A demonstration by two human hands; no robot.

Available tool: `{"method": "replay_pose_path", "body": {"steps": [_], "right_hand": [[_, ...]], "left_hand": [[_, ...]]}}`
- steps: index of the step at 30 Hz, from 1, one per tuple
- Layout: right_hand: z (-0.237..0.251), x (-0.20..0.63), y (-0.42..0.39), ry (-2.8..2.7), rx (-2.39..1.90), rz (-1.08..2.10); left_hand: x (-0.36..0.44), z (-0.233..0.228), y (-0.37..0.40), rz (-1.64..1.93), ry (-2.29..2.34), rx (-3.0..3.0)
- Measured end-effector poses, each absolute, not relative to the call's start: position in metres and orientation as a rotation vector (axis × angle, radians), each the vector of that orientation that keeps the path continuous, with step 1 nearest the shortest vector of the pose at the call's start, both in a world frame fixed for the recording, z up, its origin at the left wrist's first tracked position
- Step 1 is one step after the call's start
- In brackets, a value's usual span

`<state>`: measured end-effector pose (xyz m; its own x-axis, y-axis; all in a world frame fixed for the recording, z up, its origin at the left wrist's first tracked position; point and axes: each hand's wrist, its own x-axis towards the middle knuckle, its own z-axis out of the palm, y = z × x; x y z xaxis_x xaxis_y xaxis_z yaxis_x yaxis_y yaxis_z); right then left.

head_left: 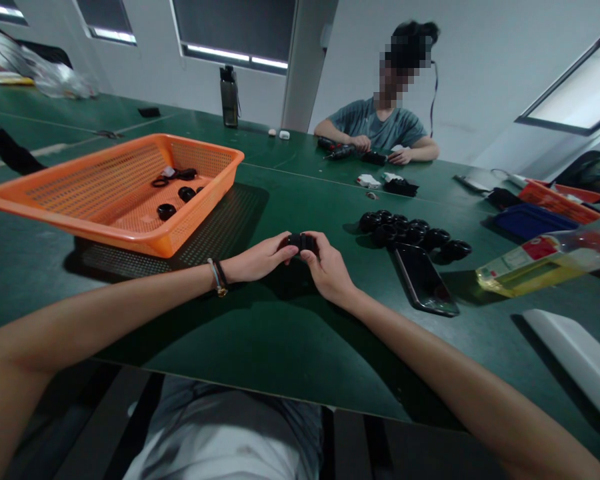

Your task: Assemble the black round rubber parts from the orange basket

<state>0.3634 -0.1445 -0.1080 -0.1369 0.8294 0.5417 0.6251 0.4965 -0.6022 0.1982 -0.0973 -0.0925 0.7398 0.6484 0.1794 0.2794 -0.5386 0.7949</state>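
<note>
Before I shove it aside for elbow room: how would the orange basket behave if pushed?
The basket looks like thin mesh plastic holding few parts, so probably light. It sits on a dark mat, which may grip it, so it might tip rather than slide.

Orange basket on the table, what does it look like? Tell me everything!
The orange basket looks like plastic, with mesh walls full of tiny holes and a smooth flared rim. It is wide, shallow and rectangular, sitting upright on a dark mat on the green table, left of the person's hands. Inside lie a few small black round parts and rings. No hand touches it.
</note>
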Motion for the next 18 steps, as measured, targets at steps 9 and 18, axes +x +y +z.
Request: {"method": "replay_pose_path", "body": {"steps": [9,18], "right_hand": [[-0.1037,0.3569,-0.1508,-1.793,-1.295,0.367],[-0.1027,0.3541,-0.152,-1.761,-1.32,0.455]], "left_hand": [[0.1963,-0.0865,-0.1005,0.655,0.748,2.374],[0.1962,-0.0885,-0.0978,0.648,0.79,2.45]]}}
